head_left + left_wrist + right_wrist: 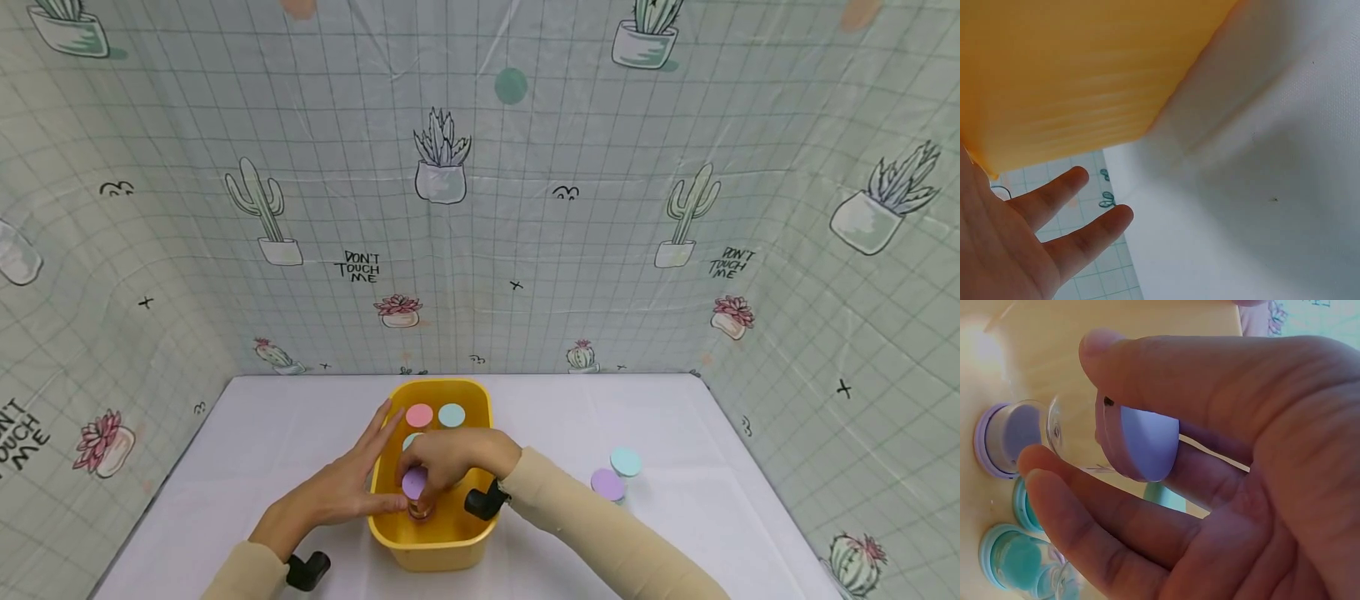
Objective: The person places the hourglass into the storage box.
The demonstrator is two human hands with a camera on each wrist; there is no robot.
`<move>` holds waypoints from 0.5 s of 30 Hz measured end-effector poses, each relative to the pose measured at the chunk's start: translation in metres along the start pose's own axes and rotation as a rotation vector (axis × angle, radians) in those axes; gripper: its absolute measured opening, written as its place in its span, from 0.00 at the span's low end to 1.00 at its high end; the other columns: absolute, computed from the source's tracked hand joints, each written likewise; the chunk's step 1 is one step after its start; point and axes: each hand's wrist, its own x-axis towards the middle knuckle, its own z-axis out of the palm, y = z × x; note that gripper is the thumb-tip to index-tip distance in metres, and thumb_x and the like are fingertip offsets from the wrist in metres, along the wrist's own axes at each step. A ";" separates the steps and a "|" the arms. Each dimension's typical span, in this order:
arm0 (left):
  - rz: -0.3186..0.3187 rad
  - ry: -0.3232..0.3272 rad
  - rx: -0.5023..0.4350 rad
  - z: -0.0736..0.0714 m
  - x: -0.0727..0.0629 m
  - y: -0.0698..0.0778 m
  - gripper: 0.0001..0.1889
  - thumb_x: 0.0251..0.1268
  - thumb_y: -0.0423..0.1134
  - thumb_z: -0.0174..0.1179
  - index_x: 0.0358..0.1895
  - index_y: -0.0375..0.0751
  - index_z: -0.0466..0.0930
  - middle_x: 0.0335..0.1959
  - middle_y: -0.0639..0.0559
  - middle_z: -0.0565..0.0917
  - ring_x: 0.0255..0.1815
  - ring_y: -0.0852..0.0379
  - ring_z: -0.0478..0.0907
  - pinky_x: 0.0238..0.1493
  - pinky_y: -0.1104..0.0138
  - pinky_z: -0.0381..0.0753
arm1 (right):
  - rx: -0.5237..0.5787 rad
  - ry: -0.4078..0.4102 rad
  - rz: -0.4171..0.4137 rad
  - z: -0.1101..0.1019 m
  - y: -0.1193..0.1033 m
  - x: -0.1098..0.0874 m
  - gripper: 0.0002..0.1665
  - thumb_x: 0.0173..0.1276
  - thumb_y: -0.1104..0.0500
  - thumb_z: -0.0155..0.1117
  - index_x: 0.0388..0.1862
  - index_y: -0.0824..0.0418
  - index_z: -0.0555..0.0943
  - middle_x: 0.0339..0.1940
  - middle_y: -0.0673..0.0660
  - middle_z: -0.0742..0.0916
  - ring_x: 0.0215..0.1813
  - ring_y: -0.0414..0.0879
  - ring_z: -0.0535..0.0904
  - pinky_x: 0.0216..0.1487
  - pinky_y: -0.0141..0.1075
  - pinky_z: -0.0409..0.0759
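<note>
My right hand [450,458] reaches down into a yellow bin [438,557] and grips a small clear jar with a purple lid [414,482]. In the right wrist view its thumb and fingers are around this jar, the lid [1150,444] towards the palm. Spread fingers of my left hand [337,490] lie along the bin's left rim, the thumb over the near-left side. The left wrist view has two straight fingers beside the bin's outer wall [1085,75]. Inside the bin are a pink-lidded jar [419,416] and a teal-lidded jar [452,415]; another teal lid [410,439] is partly hidden by my right hand.
Right of the bin, on the white table [547,408], stand a jar with a teal lid [626,462] and one with a purple lid [607,483]. A cactus-print cloth [510,225] hangs behind the table and along both sides.
</note>
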 end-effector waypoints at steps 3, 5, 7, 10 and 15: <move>0.004 0.001 -0.002 0.000 0.000 0.000 0.60 0.62 0.61 0.69 0.85 0.60 0.32 0.86 0.58 0.25 0.75 0.25 0.64 0.58 0.32 0.78 | -0.006 0.000 0.008 0.001 -0.001 0.001 0.18 0.62 0.55 0.79 0.51 0.53 0.87 0.39 0.40 0.84 0.41 0.31 0.77 0.45 0.22 0.77; 0.006 0.001 -0.004 0.000 0.000 0.000 0.60 0.62 0.61 0.69 0.86 0.59 0.32 0.86 0.57 0.25 0.75 0.25 0.64 0.58 0.32 0.77 | -0.010 0.000 0.014 0.001 -0.001 0.001 0.18 0.62 0.55 0.79 0.51 0.52 0.87 0.39 0.40 0.84 0.41 0.31 0.77 0.45 0.22 0.77; 0.007 0.000 -0.005 0.000 0.000 0.001 0.60 0.62 0.61 0.69 0.86 0.59 0.32 0.86 0.57 0.25 0.76 0.25 0.63 0.59 0.31 0.77 | -0.015 -0.002 0.020 0.001 -0.001 0.002 0.18 0.62 0.54 0.79 0.51 0.52 0.87 0.39 0.39 0.84 0.41 0.31 0.77 0.45 0.21 0.77; 0.002 -0.001 -0.005 0.000 0.000 0.001 0.60 0.62 0.61 0.69 0.85 0.60 0.32 0.86 0.57 0.25 0.76 0.25 0.63 0.59 0.31 0.76 | -0.008 -0.007 0.023 0.001 -0.001 0.002 0.18 0.63 0.55 0.79 0.51 0.52 0.87 0.39 0.39 0.85 0.41 0.32 0.77 0.46 0.22 0.77; -0.005 -0.002 -0.007 0.000 0.000 0.001 0.60 0.62 0.61 0.69 0.85 0.61 0.31 0.86 0.57 0.25 0.76 0.25 0.63 0.59 0.30 0.76 | -0.004 -0.012 0.017 0.003 -0.001 0.004 0.18 0.64 0.57 0.78 0.53 0.52 0.87 0.41 0.40 0.85 0.41 0.33 0.77 0.47 0.21 0.77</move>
